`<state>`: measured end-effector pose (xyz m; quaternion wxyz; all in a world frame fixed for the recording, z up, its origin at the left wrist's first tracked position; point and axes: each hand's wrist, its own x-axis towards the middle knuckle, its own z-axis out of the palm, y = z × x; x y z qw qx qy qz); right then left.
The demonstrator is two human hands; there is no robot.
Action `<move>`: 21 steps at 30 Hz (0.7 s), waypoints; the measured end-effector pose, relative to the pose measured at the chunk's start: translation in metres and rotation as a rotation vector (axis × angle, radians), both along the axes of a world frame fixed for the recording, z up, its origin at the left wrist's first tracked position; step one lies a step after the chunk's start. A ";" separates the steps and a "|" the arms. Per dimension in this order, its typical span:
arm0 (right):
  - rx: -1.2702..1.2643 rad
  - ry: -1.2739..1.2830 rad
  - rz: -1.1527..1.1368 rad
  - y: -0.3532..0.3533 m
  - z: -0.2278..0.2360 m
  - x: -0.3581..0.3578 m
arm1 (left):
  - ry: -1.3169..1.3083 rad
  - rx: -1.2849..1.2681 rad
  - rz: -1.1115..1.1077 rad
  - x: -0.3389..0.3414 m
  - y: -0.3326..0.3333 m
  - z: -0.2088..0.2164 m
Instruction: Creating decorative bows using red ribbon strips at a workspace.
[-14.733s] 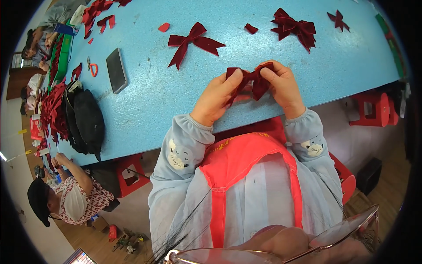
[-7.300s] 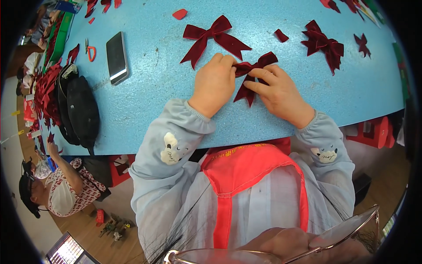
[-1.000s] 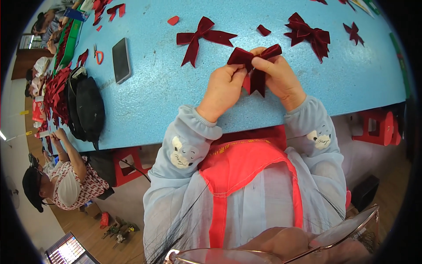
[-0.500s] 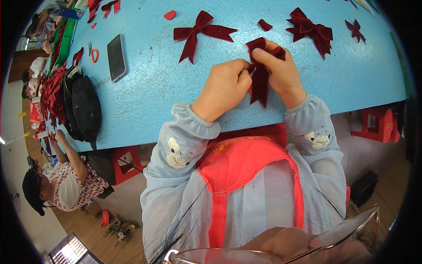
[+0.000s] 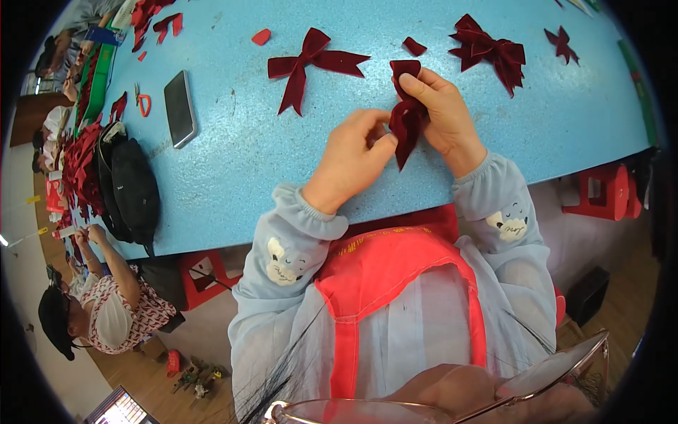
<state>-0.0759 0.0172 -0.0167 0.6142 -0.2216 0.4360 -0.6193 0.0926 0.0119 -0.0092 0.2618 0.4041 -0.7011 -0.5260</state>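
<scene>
Your right hand is closed on one dark red velvet ribbon, thumb pressed flat over its upper part while the lower end hangs free and pointed. Your left hand is half curled at the ribbon's left edge, a gap showing between thumb and forefinger; you cannot tell from this angle whether its tips pinch the cloth. Both hands and the ribbon are well to the right of the one phone, over the blue table.

Next out, you have one finished-looking bow lying to the phone's right and a little farther from you. Farther right of the phone, past your hands, are one layered bow and, last in that row, one small bow-shaped piece. One dark scrap lies right of the phone, between the two bigger bows; one bright red scrap is beyond the phone and to its right.

Just left of the phone is one pair of scissors with orange-red handles. Left of it and nearer you sits one black bag, with a heap of red ribbon pieces beyond the bag, too tangled to count. One green tray stands farther left of the phone.
</scene>
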 end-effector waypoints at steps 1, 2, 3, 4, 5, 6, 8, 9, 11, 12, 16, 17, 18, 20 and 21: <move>0.005 0.041 0.045 0.001 0.000 0.000 | -0.002 -0.001 0.000 0.001 -0.001 0.004; 0.010 0.081 0.090 0.002 0.001 -0.001 | 0.063 0.088 0.027 0.001 -0.004 0.012; 0.015 0.121 0.135 0.002 0.002 0.000 | 0.128 0.177 0.053 0.001 -0.006 0.020; 0.015 0.118 0.135 0.004 0.003 0.002 | 0.192 0.266 0.080 0.002 -0.008 0.024; -0.002 0.108 0.135 0.006 0.006 0.006 | 0.190 0.266 0.080 0.000 -0.007 0.022; -0.020 0.100 0.140 0.007 0.011 0.010 | 0.262 0.310 0.095 -0.005 -0.004 0.020; -0.041 0.092 0.149 0.008 0.018 0.010 | 0.409 0.397 0.123 -0.012 0.001 0.016; -0.032 0.039 0.167 0.011 0.020 0.003 | 0.410 0.394 0.126 -0.010 0.001 0.015; -0.016 -0.065 0.197 0.014 0.023 -0.008 | 0.484 0.496 0.159 -0.003 -0.002 0.014; -0.019 -0.064 0.194 0.015 0.022 -0.010 | 0.521 0.547 0.171 -0.001 -0.003 0.014; -0.174 0.294 0.238 0.021 0.014 -0.009 | 0.562 0.561 0.169 -0.004 0.000 0.013; -0.202 0.313 0.236 0.020 0.012 -0.008 | 0.561 0.563 0.169 -0.004 0.000 0.014; -0.230 0.332 0.233 0.020 0.010 -0.007 | 0.560 0.558 0.165 -0.004 0.000 0.015; -0.254 0.350 0.231 0.021 0.009 -0.005 | 0.557 0.549 0.156 -0.004 -0.001 0.017; -0.290 0.394 0.202 0.021 0.009 -0.002 | 0.556 0.552 0.159 -0.004 -0.003 0.018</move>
